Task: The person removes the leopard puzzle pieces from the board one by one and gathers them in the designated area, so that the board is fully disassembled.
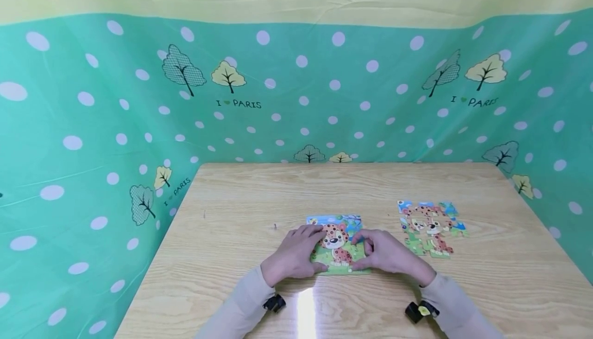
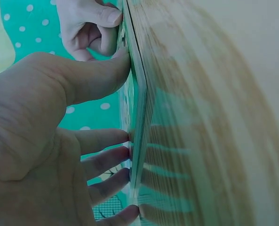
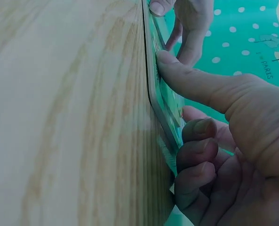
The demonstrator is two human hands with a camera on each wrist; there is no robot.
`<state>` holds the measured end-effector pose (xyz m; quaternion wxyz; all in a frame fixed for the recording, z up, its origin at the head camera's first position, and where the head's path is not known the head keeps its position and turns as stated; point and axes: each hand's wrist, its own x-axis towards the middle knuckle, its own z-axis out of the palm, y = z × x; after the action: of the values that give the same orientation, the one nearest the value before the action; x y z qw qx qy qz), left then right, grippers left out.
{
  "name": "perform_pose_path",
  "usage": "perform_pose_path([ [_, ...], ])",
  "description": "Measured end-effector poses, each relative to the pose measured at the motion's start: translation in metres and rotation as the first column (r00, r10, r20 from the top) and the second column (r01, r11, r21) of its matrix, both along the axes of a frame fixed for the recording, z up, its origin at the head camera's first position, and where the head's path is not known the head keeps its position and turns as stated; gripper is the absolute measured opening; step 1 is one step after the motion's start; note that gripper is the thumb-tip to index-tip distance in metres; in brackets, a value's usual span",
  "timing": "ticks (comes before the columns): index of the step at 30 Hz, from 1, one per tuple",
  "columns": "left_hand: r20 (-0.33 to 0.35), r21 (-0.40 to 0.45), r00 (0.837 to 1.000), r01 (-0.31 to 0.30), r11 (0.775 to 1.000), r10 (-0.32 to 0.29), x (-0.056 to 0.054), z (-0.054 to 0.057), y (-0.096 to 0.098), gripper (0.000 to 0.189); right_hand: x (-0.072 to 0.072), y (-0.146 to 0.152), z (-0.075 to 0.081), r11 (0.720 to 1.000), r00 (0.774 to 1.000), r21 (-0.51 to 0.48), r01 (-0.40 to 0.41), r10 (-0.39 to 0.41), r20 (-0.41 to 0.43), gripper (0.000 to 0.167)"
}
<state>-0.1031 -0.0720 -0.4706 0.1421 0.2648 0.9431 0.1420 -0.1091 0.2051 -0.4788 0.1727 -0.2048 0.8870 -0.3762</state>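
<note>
A jigsaw puzzle (image 1: 342, 256) of a spotted leopard cub on green grass lies flat in its frame tray in the middle of the table. My left hand (image 1: 297, 250) covers its left side, thumb at the lower edge. In the left wrist view, the left fingers (image 2: 106, 157) reach nearly straight to the tray's edge. On the right side, my right hand (image 1: 382, 250) touches the puzzle with thumb and index finger spread apart. Its other fingers (image 3: 195, 155) are curled in beside the tray, as the right wrist view shows. Part of the picture is hidden beneath the hands.
A second leopard puzzle (image 1: 428, 226), with gaps and uneven edges, lies to the right without a tray. The wooden table (image 1: 241, 195) backs onto a green dotted curtain (image 1: 296, 82). Black wrist straps with cameras (image 1: 275, 303) sit on both forearms.
</note>
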Motion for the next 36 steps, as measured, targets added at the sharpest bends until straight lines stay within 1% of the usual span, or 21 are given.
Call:
perform_pose_path([
  [4, 0.002, 0.009, 1.0, 0.0, 1.0, 0.0, 0.0004, 0.0005, -0.0003, 0.085, -0.0001, 0.0012, 0.0017, 1.0, 1.0, -0.011, -0.007, 0.006, -0.027, 0.044],
  [10, 0.003, 0.006, 1.0, -0.003, 1.0, 0.003, 0.0011, 0.0019, 0.0005, 0.086, 0.0004, 0.0045, 0.004, 0.999, 0.996, -0.049, 0.02, -0.023, -0.081, 0.025],
  [13, 0.008, 0.011, 1.0, -0.005, 1.0, 0.005, 0.0012, 0.0016, 0.0003, 0.086, 0.0005, 0.0061, 0.0052, 0.997, 0.996, -0.071, 0.02, -0.026, -0.081, 0.014],
  [16, 0.013, 0.013, 1.0, -0.004, 1.0, 0.004, 0.001, 0.0013, -0.0002, 0.085, 0.0001, 0.0075, 0.006, 0.995, 0.997, -0.095, 0.014, -0.021, -0.075, 0.007],
  [23, 0.01, 0.003, 1.0, 0.0, 1.0, 0.0, 0.0007, 0.0026, -0.0007, 0.086, -0.0015, 0.0098, 0.0054, 0.993, 0.999, -0.111, 0.027, -0.032, -0.043, 0.009],
  [31, 0.012, -0.006, 1.0, -0.001, 1.0, 0.001, -0.0003, 0.004, -0.0011, 0.086, -0.0019, 0.0099, 0.0066, 0.992, 0.999, -0.125, 0.012, -0.016, -0.028, 0.01],
  [36, 0.023, -0.001, 1.0, -0.001, 1.0, 0.001, 0.0008, 0.0037, -0.0006, 0.086, -0.0017, 0.0095, 0.0054, 0.992, 0.999, -0.118, 0.032, -0.033, -0.008, 0.011],
])
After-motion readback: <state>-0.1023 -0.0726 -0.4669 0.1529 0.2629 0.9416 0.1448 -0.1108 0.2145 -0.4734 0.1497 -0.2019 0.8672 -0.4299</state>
